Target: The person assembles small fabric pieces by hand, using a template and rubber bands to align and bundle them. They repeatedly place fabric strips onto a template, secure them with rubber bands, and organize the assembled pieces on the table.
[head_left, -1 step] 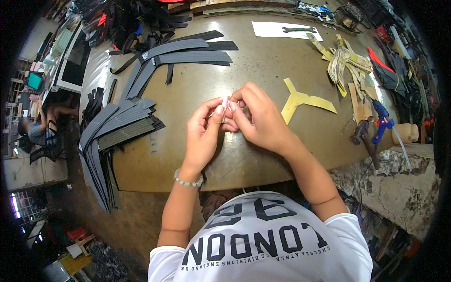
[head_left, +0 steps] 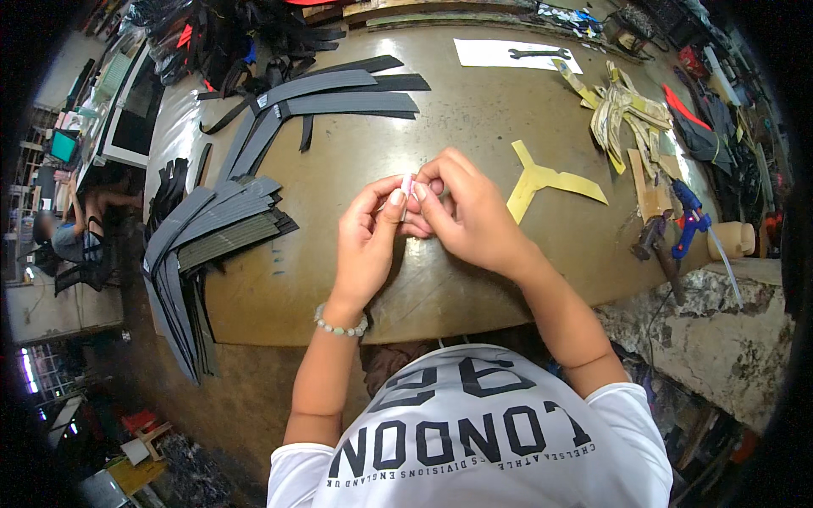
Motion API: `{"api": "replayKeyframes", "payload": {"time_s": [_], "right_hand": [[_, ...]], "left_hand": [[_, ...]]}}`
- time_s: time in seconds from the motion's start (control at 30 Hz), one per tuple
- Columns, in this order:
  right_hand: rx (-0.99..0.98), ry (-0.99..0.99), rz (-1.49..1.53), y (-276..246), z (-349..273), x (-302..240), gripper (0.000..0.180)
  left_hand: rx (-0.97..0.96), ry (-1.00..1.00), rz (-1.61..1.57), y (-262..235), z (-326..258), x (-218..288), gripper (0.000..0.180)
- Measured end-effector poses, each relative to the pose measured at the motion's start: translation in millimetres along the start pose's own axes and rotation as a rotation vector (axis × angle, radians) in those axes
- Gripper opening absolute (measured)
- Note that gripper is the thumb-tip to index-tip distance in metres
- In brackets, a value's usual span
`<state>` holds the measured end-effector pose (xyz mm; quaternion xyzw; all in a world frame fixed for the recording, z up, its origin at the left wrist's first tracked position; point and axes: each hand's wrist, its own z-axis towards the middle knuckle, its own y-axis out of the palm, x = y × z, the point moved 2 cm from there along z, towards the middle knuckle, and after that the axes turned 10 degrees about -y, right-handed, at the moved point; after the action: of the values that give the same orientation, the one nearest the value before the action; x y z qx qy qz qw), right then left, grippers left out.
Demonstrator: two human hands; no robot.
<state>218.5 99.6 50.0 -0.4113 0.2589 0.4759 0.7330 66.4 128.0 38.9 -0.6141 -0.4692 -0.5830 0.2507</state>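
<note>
Over the middle of the table (head_left: pixel 398 296), both of my hands meet at chest height. A small, thin pinkish-white piece (head_left: pixel 407 184) is pinched between their fingertips; its kind is too small to make out. My left hand (head_left: pixel 368 237) grips it from the left with thumb and forefinger, a beaded bracelet on the wrist. From the right, my right hand (head_left: pixel 470 216) closes thumb and fingers on the same piece, and its curled fingers partly hide it. To the right of my hands lies a flat yellow three-armed pattern piece (head_left: pixel 542 179).
Stacks of bent grey strips (head_left: pixel 216 224) cover the table's left side, with more strips (head_left: pixel 339 103) beyond. A wrench (head_left: pixel 539 54) lies on white paper. On the right are pale yellow pieces (head_left: pixel 627 110), a hammer (head_left: pixel 656 241) and a blue glue gun (head_left: pixel 690 220). Another person sits far left.
</note>
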Motion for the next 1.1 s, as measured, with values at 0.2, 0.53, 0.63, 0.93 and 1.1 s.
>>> {"api": "replayKeyframes", "payload": {"time_s": [0.2, 0.53, 0.63, 0.93, 1.1], "right_hand": [[0.006, 0.515, 0.664, 6, -5, 7, 0.024], [0.031, 0.292, 0.345, 1, -5, 13, 0.018], [0.035, 0.33, 0.391, 1, -3, 15, 0.017], [0.042, 0.029, 0.073, 0, -1, -1, 0.011], [0.05, 0.085, 0.145, -1, -1, -1, 0.009]], "left_hand": [[0.045, 0.109, 0.095, 4, -1, 2, 0.029], [-0.04, 0.009, 0.02, -2, 1, -2, 0.032], [-0.112, -0.063, -0.055, -5, 2, -1, 0.036], [0.156, 0.113, 0.189, 1, 3, -2, 0.022], [0.049, 0.012, 0.006, -9, 5, -1, 0.028]]}}
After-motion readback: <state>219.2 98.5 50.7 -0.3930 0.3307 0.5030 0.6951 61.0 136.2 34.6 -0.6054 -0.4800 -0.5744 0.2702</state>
